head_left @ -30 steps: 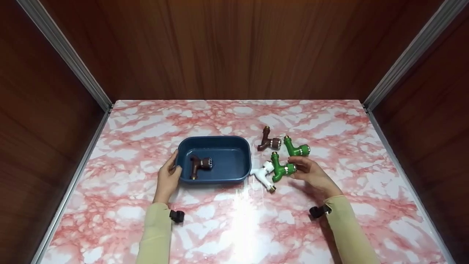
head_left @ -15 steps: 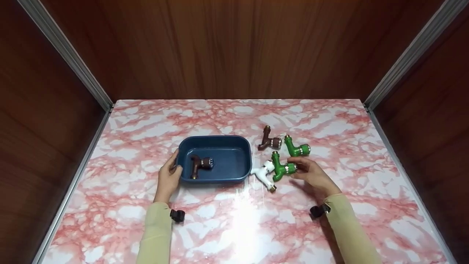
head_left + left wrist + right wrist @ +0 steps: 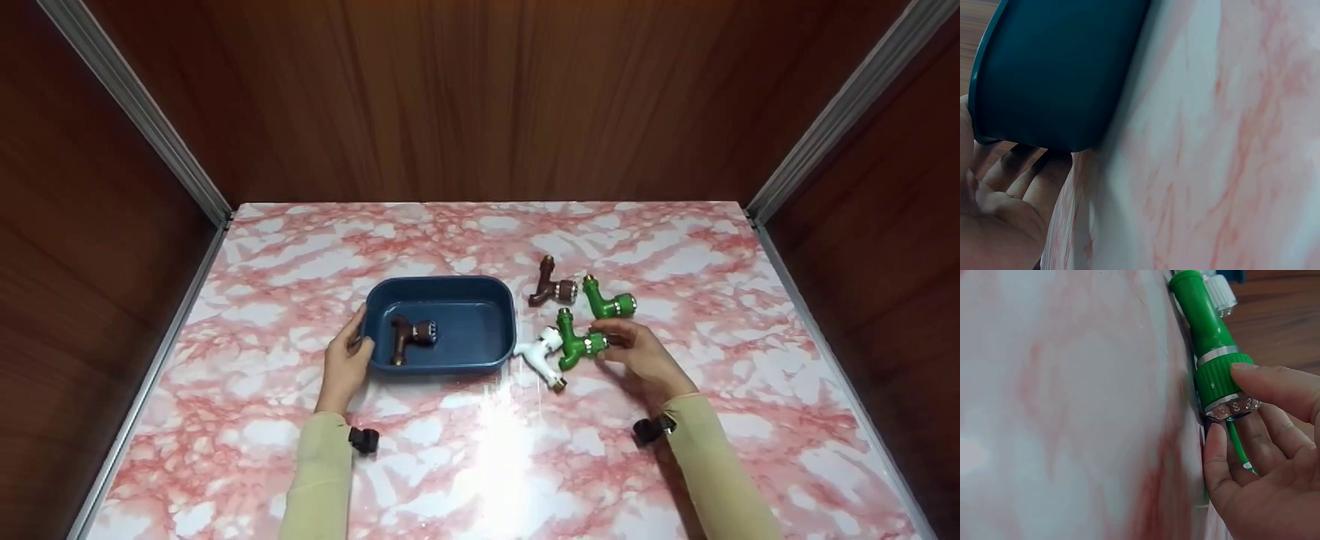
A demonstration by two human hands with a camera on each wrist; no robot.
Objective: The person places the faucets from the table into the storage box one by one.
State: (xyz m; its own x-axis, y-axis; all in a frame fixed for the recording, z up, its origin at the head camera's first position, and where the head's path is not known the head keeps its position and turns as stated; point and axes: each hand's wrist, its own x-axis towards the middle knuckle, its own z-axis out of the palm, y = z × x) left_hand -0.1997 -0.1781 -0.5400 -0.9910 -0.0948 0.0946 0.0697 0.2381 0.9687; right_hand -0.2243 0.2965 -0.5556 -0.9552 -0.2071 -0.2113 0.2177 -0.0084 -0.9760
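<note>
Tons of room past the far side of the blue tub (image 3: pixel 474 339). Left hand (image 3: pixel 346 369) blocks its left end, and the white tap (image 3: pixel 538 356) plus near green tap (image 3: pixel 570 347) clog the right. Inside, a brown tap (image 3: pixel 403 337) hogs the left; right half's passable.

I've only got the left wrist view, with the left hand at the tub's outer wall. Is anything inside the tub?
Observer: Yes. The head view shows one brown tap lying in the blue tub.
Operator: Where's the right hand?
Observer: Out to the right of the tub, touching the ribbed knob of the nearer green tap.
Operator: Does anything lie between the tub and that tap?
Observer: A white tap, on the table. I can't tell whether it touches the tub.
</note>
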